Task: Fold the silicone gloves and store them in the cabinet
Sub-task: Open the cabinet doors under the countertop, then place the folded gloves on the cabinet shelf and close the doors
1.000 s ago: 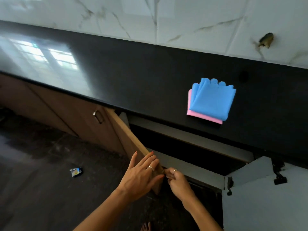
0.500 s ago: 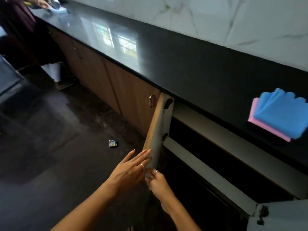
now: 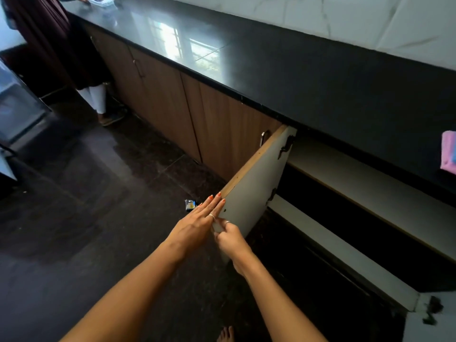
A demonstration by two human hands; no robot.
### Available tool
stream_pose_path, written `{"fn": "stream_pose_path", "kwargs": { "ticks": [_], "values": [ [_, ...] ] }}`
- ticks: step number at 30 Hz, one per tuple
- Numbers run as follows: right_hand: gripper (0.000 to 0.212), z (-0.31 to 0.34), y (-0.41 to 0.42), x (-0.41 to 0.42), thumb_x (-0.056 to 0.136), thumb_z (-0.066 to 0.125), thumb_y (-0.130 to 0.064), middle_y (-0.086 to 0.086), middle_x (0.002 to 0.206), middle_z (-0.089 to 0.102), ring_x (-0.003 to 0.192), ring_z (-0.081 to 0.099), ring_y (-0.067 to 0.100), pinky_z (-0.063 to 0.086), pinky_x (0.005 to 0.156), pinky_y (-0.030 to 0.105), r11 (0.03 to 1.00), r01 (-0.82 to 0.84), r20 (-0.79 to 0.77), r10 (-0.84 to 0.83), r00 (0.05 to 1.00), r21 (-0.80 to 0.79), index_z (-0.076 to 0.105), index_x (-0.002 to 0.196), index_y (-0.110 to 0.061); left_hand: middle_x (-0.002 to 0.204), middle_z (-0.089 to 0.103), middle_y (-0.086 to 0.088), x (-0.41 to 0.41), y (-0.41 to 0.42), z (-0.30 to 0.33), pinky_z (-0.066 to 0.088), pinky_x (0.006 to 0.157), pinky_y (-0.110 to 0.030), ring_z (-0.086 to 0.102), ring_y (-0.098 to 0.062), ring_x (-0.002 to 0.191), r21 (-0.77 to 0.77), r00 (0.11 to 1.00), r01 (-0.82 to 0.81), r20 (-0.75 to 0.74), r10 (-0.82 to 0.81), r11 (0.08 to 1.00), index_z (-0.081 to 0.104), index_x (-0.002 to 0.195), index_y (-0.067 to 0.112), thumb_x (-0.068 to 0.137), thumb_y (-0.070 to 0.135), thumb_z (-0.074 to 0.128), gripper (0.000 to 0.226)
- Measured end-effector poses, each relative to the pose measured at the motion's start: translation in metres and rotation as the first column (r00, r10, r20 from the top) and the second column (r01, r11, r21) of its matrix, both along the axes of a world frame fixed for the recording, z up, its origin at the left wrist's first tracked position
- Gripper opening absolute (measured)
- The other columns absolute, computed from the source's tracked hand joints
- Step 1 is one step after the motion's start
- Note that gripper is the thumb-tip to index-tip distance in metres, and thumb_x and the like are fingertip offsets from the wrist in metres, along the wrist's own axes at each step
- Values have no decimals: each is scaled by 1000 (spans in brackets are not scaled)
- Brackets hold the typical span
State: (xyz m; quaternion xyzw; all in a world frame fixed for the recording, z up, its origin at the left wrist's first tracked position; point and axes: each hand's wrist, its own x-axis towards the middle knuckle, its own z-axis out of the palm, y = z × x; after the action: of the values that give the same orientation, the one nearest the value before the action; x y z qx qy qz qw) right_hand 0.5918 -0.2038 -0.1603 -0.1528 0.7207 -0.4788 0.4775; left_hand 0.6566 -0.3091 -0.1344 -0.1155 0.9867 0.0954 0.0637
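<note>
The folded silicone gloves (image 3: 448, 153), pink with a sliver of blue, lie on the black counter (image 3: 320, 77) at the far right edge of view, mostly cut off. The left cabinet door (image 3: 254, 183) stands wide open, its grey inner face toward me. My left hand (image 3: 199, 222) lies flat with fingers straight against the door's outer edge. My right hand (image 3: 230, 239) pinches the door's lower corner from the inner side. The open cabinet (image 3: 357, 218) is dark inside, with a pale shelf.
A second open door (image 3: 429, 324) juts out at the bottom right. Closed wooden cabinets (image 3: 158, 95) run to the left. Another person in dark clothes (image 3: 56, 45) stands at the far left of the counter. A small wrapper (image 3: 190, 204) lies on the dark floor. My bare foot (image 3: 225, 334) shows below.
The view has swung left, so the gloves slid to the right edge. The left door has swung further open under both hands, showing more of its grey inner face.
</note>
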Motion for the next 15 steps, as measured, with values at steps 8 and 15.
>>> {"fn": "stream_pose_path", "kwargs": {
  "ticks": [8,15],
  "values": [
    [55,17,-5,4,91,41,-14,6,146,43,133,39,27,34,108,40,997,0,-58,5,998,74,34,144,-23,161,-4,2,-5,2,14,6,119,-36,-3,-15,147,-55,997,-72,29,73,996,1,152,22,96,21,46,72],
    [47,36,90,-49,96,47,-14,5,148,41,135,40,20,33,106,29,953,279,-188,-255,948,114,39,142,-16,161,7,0,-56,44,37,11,119,-35,4,-14,148,4,997,29,-72,-29,1000,18,152,19,102,31,30,53]
  ]
}}
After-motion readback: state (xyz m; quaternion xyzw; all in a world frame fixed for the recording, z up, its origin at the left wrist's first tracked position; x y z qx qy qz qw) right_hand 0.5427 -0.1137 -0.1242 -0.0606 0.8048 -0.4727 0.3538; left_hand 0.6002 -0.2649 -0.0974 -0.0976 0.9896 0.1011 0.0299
